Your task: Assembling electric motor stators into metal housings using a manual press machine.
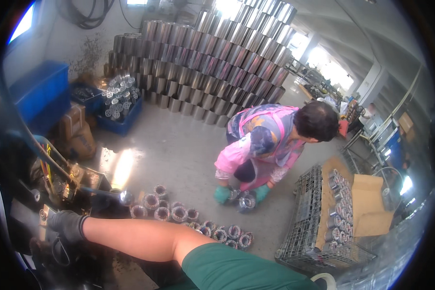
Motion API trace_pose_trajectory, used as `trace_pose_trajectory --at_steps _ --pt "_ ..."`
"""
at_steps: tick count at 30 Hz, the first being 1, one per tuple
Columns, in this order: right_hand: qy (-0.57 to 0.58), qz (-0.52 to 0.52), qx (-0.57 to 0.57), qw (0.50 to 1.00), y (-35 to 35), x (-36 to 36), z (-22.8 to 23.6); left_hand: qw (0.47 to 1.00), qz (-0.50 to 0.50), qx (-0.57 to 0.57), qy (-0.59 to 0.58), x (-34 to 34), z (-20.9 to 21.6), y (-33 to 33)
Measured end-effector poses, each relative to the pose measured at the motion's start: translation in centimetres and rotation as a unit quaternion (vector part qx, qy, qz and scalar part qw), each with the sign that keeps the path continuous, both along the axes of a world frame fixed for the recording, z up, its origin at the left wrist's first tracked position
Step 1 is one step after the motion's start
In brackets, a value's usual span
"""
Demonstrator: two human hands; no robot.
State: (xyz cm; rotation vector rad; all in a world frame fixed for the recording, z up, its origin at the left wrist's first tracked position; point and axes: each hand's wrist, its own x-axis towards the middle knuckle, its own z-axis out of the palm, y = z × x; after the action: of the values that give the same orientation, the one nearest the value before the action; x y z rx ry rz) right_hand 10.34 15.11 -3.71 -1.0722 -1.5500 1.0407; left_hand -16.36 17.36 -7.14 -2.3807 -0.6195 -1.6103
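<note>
My right arm, in a green sleeve, reaches across the lower part of the view to the left. My right hand (67, 226), in a dark grey glove, is at the machine beside a small metal plate with a round hole (44, 215). Its fingers are hidden, so their grip does not show. My left hand is out of view. Just beyond my forearm, several ring-shaped motor stators (179, 213) stand on the floor in rows. Part of the machine (89, 180), with coloured wires near it, stands just past my hand.
A co-worker in pink bends over, teal-gloved hands on metal cylindrical parts (246, 202) near the floor. At the right is a wire cage (300, 212) holding stators and cardboard. Steel cylinders (203, 63) are stacked high behind. Blue crates (123, 123) stand at the left.
</note>
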Motion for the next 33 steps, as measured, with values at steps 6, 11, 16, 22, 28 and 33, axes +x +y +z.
trace_pose_trajectory --at_steps 6,11,16,22,28,33 --pt "-0.209 0.029 0.079 0.974 -2.5 -1.8 5.5 0.996 0.043 -0.074 0.026 2.0 12.1 -9.2" --pt "-0.41 0.09 0.107 0.901 -4.3 4.5 5.1 0.991 0.03 -0.131 -0.001 6.4 10.3 -7.6" --pt "-0.455 0.171 0.094 0.869 -6.7 6.2 9.3 0.99 0.016 -0.141 -0.004 5.4 9.2 -6.7" --pt "-0.491 0.246 0.04 0.835 -8.1 5.8 10.5 0.98 0.033 0.002 0.199 6.8 10.4 -9.3" --pt "-0.482 0.312 -0.019 0.819 -7.8 5.1 9.3 0.965 -0.108 -0.189 0.148 4.7 4.0 -7.7" --pt "-0.457 0.322 -0.065 0.827 -8.9 5.7 12.5 0.941 -0.132 -0.308 0.047 4.6 5.3 -9.9"
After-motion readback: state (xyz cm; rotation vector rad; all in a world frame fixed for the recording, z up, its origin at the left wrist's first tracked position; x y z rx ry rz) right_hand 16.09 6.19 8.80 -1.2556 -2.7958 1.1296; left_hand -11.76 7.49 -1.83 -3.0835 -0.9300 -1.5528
